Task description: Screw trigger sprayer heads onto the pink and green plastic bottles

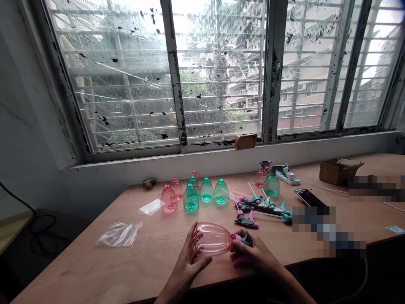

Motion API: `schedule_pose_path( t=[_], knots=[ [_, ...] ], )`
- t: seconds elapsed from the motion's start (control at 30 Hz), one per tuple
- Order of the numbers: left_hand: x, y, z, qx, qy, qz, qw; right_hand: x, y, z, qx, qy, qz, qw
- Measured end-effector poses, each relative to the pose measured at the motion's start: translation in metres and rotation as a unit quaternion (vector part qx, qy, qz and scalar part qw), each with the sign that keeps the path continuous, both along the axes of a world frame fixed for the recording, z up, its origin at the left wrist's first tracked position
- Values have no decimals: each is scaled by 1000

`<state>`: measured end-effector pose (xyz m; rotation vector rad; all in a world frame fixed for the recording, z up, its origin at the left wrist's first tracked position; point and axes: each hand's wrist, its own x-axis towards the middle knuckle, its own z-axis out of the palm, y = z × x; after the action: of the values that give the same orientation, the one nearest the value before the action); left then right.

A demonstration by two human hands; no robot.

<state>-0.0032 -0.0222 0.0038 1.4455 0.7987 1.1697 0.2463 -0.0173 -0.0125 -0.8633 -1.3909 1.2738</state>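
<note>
A clear pink spray bottle (212, 238) lies on its side just above the near edge of the wooden table (95, 270). My left hand (190, 259) cups its base with fingers curled round it. My right hand (249, 253) grips the grey and pink trigger head (244, 241) at the bottle's neck. Behind them stand several empty bottles, pink ones (168, 199) to the left and green ones (206, 190) beside them. A pile of loose trigger heads with dip tubes (259, 205) lies to the right of those.
Two assembled sprayers (268, 179) stand at the back near a white power strip (287, 177). A phone (308, 197) and a cardboard box (337, 169) lie to the right. Clear plastic bags (120, 233) lie on the left. A barred window runs along the wall.
</note>
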Motion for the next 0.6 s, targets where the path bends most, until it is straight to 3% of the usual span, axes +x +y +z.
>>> schedule_pose_path(
  t=[0.3,0.6],
  knots=[
    [-1,3,-3,-21,3,-9,1000,0,-7,8,-23,29,41,998],
    [-1,-1,0,7,19,-25,999,3,-7,7,-23,9,25,999]
  ],
)
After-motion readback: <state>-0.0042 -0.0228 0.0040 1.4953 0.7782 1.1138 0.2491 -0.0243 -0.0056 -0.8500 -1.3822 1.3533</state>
